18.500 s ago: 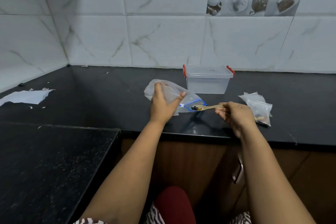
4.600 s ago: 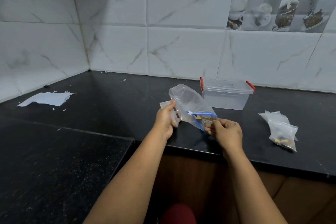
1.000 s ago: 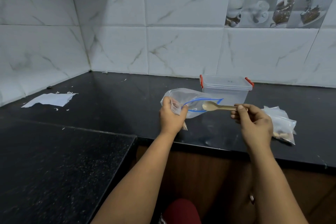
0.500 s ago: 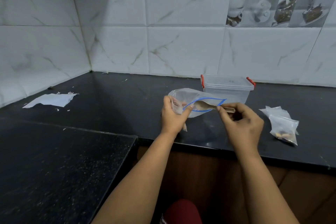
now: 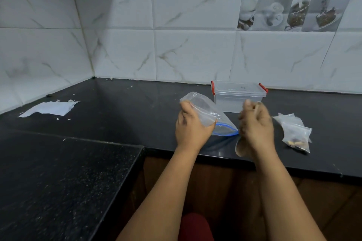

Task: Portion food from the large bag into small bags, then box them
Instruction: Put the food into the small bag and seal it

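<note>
Hands are meeting just right of the frame's centre, above the front edge of the black counter (image 5: 117, 111). Our left hand (image 5: 191, 129) is gripping the large bag (image 5: 205, 112), a clear zip bag with a blue seal line; its closed end is sticking up and left past our thumb, and its blue-rimmed mouth is slanting down and right toward our other hand. Our right hand (image 5: 255, 127) is blurring badly; its fingers are curling, and a pale spoon (image 5: 242, 147) seems to be hanging below it, bowl downward, but we cannot tell how firmly it is being held. The bag's mouth is ending just beside that hand's knuckles.

Behind both hands, the clear box (image 5: 239, 97) with red clips is sitting lidded near the tiled wall. At the right, well apart from our right hand, small bags (image 5: 294, 133) are lying in a loose heap, one showing brownish food at its lower end. Toward the left of the frame, torn white paper (image 5: 51, 108) is lying on the counter.
</note>
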